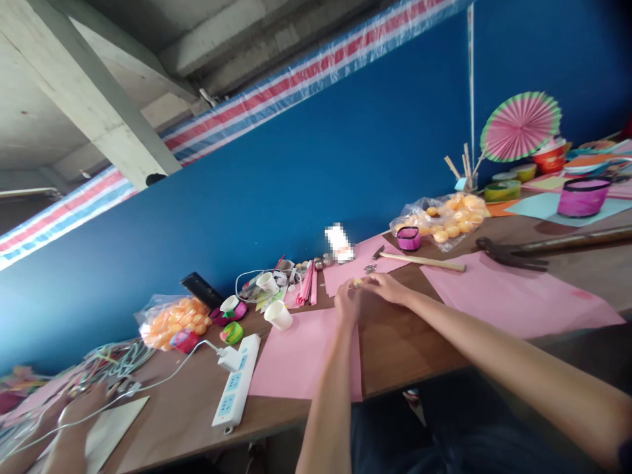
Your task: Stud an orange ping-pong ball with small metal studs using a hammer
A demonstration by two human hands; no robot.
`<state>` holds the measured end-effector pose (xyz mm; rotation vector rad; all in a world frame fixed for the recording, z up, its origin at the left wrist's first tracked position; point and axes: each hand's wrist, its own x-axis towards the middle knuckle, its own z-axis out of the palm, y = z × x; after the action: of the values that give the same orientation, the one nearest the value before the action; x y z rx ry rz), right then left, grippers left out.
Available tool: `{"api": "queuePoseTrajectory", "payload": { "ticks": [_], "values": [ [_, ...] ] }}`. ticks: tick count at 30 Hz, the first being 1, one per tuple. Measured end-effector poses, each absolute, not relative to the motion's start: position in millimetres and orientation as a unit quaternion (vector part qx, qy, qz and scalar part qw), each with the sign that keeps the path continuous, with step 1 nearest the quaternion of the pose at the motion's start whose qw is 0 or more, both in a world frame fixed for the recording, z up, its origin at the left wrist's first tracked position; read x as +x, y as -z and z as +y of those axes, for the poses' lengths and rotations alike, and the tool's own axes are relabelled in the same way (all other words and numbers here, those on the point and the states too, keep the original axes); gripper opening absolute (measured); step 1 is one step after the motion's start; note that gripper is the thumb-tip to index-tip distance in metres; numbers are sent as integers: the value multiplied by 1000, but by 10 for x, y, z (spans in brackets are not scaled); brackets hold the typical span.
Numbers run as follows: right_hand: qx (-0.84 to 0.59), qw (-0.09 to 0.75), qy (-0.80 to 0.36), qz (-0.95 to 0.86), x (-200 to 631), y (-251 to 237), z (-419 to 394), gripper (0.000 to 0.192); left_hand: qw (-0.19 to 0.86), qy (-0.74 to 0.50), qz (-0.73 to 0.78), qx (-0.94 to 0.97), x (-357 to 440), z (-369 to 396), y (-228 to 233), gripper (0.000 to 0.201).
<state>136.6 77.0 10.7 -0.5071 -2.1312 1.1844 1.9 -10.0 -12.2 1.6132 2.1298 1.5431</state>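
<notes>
My left hand (348, 301) is closed around a small yellowish thing (357, 283), too small and blurred to name more exactly. Fingers bent together, my right hand (388, 288) meets the left at that thing; what its fingertips pinch is hidden. Both hands are over the brown table between sheets of pink paper (301, 355). Just beyond them is a little pile of small metal pieces (370, 268). A small hammer (424, 261) with a wooden handle lies beyond my right hand.
Left of my hands are a white cup (278, 316) and a power strip (237, 382) with a cable. To the right lie a large claw hammer (518, 253) and a bag of orange balls (459, 217). At far left, another person's hands (86, 401) work near tangled cords.
</notes>
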Motion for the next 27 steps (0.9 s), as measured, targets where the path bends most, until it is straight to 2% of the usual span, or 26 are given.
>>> {"api": "queuePoseTrajectory", "payload": {
  "ticks": [27],
  "values": [
    [-196, 303, -442, -821, 1385, -148, 747, 35, 27, -501, 686, 527, 9, -109, 118, 36]
  ]
}}
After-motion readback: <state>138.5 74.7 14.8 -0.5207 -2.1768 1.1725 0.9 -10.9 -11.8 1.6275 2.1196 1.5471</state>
